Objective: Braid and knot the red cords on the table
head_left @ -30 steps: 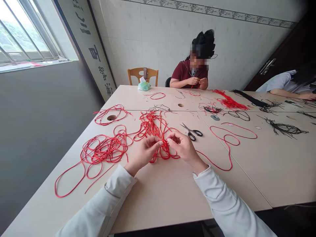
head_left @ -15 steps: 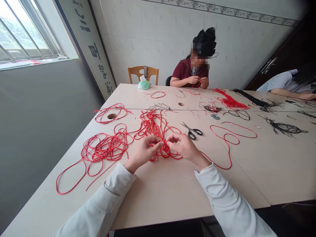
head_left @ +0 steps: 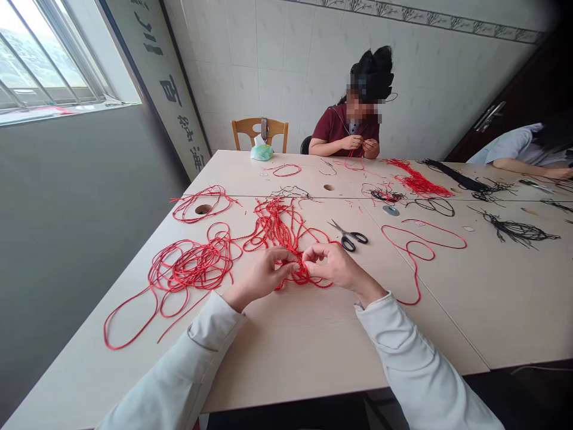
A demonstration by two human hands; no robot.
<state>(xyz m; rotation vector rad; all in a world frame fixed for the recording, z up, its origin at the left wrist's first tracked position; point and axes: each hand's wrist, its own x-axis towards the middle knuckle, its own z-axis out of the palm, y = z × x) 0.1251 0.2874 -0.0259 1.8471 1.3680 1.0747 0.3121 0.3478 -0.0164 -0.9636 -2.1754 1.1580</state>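
My left hand point(head_left: 268, 272) and my right hand point(head_left: 329, 263) meet over the near end of a bundle of twisted red cord point(head_left: 275, 224). Thumb and fingers of each hand are pinched on the red cord, with the fingertips almost touching. The exact strand between them is too small to make out. Left of my left hand lies a loose tangle of smooth red cord point(head_left: 192, 266). Black-handled scissors point(head_left: 349, 236) lie partly open just beyond my right hand.
One long red cord point(head_left: 416, 280) curves on the table point(head_left: 277, 358) at the right. Farther back are black cord bundles point(head_left: 519, 230), a metal disc point(head_left: 391, 211) and a tissue pack point(head_left: 262, 149). Across the table a person point(head_left: 347, 131) handles red cord; another person point(head_left: 514, 146) leans at the far right.
Both hands stay pinched at the cord, with only slight finger movement. My left hand has shifted a little toward my right hand. The view has moved slightly.
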